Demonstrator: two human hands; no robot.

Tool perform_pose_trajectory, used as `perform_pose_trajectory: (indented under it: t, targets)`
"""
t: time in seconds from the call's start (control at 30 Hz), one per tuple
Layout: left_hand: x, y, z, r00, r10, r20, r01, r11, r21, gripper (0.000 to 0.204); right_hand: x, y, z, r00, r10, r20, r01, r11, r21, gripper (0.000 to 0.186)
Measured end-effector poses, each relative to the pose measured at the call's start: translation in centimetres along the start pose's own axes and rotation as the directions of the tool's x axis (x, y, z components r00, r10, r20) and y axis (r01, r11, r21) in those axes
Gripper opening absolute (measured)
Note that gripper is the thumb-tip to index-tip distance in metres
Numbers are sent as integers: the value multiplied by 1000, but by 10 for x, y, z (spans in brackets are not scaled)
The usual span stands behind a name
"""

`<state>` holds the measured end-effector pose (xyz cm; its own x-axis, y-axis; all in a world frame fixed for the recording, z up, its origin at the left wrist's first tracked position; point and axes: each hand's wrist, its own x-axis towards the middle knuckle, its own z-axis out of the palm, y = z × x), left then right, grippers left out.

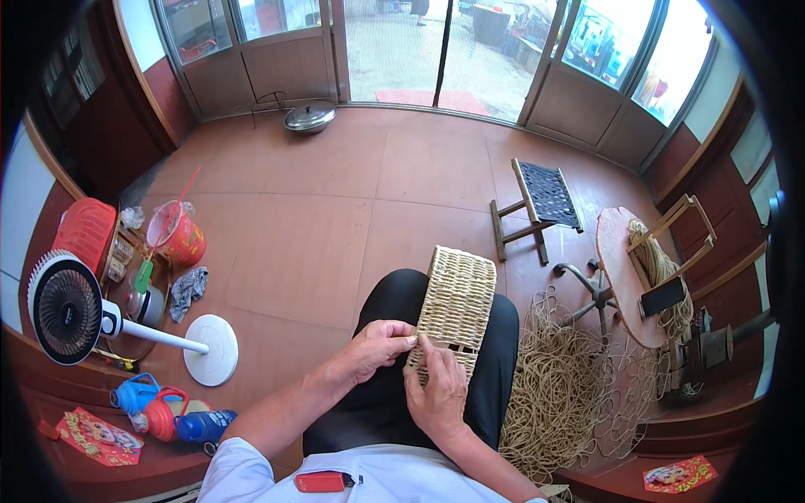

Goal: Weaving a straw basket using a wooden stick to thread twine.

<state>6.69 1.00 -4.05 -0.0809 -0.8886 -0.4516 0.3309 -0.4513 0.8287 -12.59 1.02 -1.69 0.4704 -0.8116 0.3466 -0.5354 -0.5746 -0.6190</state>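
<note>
A long woven basket point(458, 293) of pale twisted cord lies across my lap, its far end past my knees. A dark slot shows in the weave near its close end. My left hand point(379, 350) is closed in a pinch at the basket's left edge; what lies between thumb and finger is too small to make out. My right hand point(438, 384) is bent over the near end, its fingers closed on the weave and one fingertip almost meeting the left hand's pinch. The right palm and part of the basket under it are hidden.
A big heap of loose cord point(553, 386) lies right of my legs, beside a round board point(619, 277) on a wheeled base. A folding stool point(549, 197) stands ahead. Left are a white fan point(210, 350), a red bucket point(180, 239) and a blue bottle point(201, 426). A lidded pan point(309, 118) sits near the doors.
</note>
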Motion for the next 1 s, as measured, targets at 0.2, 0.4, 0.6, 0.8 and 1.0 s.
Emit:
perform_pose_trajectory:
  t: [0.2,0.4,0.6,0.8,1.0]
  targets:
    - [-5,1,3,1000,29,0,-29,999,-23,14,9,3,-3,998,39,53,-42,997,60,58]
    - [4,-5,3,940,335,-64,-297,895,332,7,29,5,-21,983,113,145,-144,964,222,44]
    - [5,-9,10,907,386,-168,-273,843,463,18,54,18,-31,920,123,372,-203,962,182,47]
    - [-3,5,26,953,186,-239,-124,960,252,19,47,44,-40,974,206,93,-226,866,447,45]
    - [-9,6,19,988,119,-95,-124,991,-54,20,16,77,-52,950,310,-30,-262,847,463,47]
